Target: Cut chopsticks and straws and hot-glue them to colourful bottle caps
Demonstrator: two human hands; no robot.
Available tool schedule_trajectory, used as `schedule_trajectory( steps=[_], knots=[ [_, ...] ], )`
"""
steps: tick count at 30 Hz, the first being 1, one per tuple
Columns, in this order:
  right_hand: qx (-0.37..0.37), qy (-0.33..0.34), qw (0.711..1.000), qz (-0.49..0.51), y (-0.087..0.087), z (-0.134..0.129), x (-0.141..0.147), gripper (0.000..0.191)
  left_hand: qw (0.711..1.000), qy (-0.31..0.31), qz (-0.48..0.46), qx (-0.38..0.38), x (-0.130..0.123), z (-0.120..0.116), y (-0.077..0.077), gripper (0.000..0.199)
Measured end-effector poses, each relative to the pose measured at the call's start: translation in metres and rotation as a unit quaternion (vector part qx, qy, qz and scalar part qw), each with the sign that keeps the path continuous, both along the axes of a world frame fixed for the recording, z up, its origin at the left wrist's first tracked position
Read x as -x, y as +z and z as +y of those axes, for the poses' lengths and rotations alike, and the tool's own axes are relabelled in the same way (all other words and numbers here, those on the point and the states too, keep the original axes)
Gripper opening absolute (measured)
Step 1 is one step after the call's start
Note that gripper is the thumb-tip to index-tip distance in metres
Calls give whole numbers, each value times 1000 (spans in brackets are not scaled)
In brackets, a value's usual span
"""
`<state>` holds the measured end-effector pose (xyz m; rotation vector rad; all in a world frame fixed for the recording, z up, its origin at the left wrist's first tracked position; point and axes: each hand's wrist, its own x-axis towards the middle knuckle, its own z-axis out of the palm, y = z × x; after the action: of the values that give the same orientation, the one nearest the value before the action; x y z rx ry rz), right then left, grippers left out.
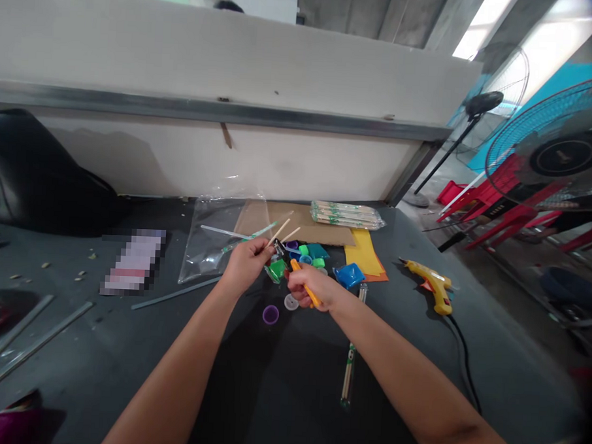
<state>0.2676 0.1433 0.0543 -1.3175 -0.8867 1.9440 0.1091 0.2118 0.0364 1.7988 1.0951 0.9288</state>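
My left hand (245,264) is closed around two thin wooden sticks (278,232), which point up and away from me. In my right hand (317,285) is a pair of orange-handled pliers (313,295), its dark jaws close to the sticks by my left fingertips. I cannot tell whether the jaws touch the wood. Between and behind my hands lie a green packet (277,269), a teal packet (317,251) and small coloured caps. A blue packet (349,275) rests right of my right hand. Nearer to me are a purple cap (271,314) and a white cap (291,302).
A yellow glue gun (435,284) with a black cord lies at right. Bagged sticks (348,215) rest on cardboard (252,213) by yellow sheets (363,251). Wrapped chopsticks (349,368) lie by my right forearm. A clear bag (196,257) and a black bag (37,178) are leftward.
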Motion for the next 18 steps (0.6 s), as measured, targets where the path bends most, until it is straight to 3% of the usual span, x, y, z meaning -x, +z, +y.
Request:
schedule_trajectory(
  steps=[7,11,18],
  knots=[
    [26,0,1000,12,5,0,-1,25,997,11,-73,31,-6,-3,-7,29],
    [65,20,995,68,12,-1,-3,23,994,25,-98,50,-7,-5,-7,30],
    [13,15,1000,4,11,1,-2,21,998,20,-41,36,-1,-2,0,31]
  ],
)
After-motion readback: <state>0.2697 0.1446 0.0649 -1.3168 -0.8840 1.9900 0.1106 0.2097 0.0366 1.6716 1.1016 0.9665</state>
